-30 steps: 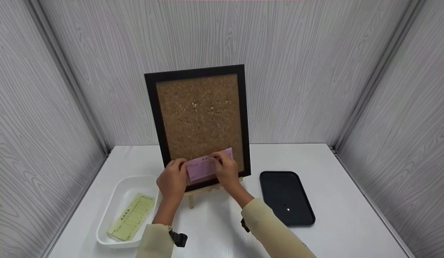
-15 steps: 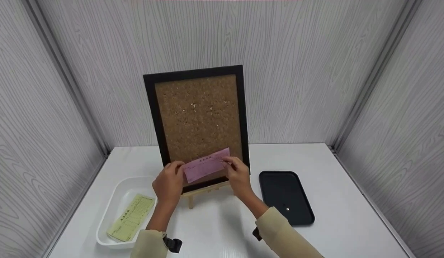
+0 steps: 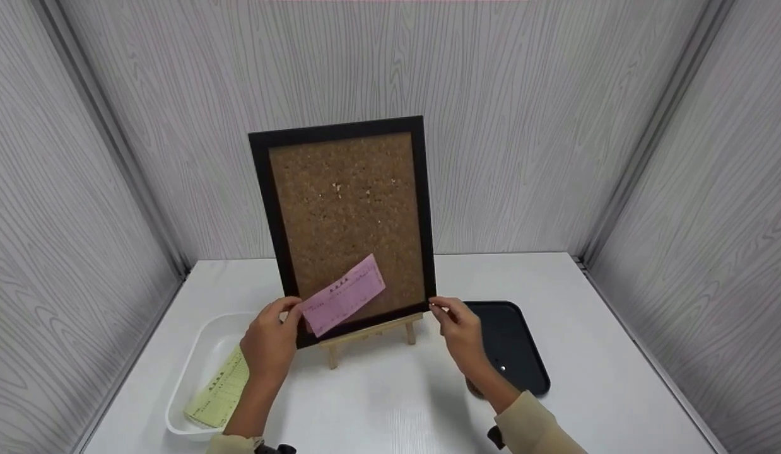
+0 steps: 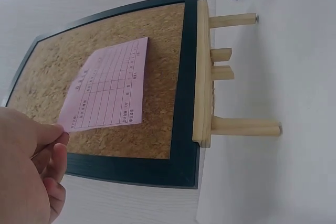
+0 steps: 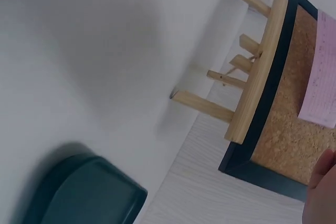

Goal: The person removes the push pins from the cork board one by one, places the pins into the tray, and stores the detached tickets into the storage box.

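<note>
My left hand point(image 3: 272, 337) pinches the lower left corner of a pink printed slip point(image 3: 345, 296) between thumb and forefinger. The slip slants up to the right in front of a black-framed corkboard point(image 3: 352, 208), its far end free; the left wrist view shows ruled lines on the slip point(image 4: 110, 85). At the board's lower right corner, my right hand point(image 3: 461, 334) has thumb and fingertips pressed together, a tiny shiny tack showing at their tips. Only part of that hand point(image 5: 323, 190) appears in the right wrist view. A small wooden easel point(image 3: 371, 329) holds the board up.
A white tray point(image 3: 182, 391) with yellow printed slips point(image 3: 220, 392) stands at the left, partly behind my left forearm. On the right, a dark tray point(image 3: 513, 334) bears a small shiny dot point(image 3: 503, 367), and my right arm overlaps it. Grey wood-grain walls point(image 3: 504, 126) enclose the table.
My right hand has left the pink slip and moved right and down to the frame's corner. My left hand has drawn the slip left and down, and it tilts more steeply.
</note>
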The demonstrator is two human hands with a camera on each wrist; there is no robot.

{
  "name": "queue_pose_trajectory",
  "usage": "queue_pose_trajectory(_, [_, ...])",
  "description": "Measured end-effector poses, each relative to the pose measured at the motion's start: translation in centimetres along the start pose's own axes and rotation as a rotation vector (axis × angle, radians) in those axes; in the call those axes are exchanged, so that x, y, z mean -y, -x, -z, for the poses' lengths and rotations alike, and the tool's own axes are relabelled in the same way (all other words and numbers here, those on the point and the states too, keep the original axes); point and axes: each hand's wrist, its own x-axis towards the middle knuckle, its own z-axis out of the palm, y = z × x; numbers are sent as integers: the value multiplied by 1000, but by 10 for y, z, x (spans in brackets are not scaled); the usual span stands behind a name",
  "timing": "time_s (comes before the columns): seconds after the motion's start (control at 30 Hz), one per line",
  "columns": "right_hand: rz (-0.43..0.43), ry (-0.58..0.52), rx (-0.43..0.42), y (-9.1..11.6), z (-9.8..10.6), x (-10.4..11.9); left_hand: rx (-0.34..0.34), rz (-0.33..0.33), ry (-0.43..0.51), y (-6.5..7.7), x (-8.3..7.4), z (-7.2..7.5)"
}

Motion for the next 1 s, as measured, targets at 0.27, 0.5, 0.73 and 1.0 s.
queue_pose_trajectory(0.27, [-126, 35, -35, 15, 40, -55, -14, 76, 26, 7, 10, 26])
queue_pose_trajectory(0.5, [-209, 44, -5, 32, 73, -81, -35, 124, 28, 13, 22, 45])
queue_pose_trajectory(0.73, [-313, 113, -6, 41, 96, -93, -27, 237, 32, 17, 44, 66])
queue_pose_trajectory(1.0, [-409, 184, 1, 45, 114, -104, 1, 388, 47, 21, 75, 79])
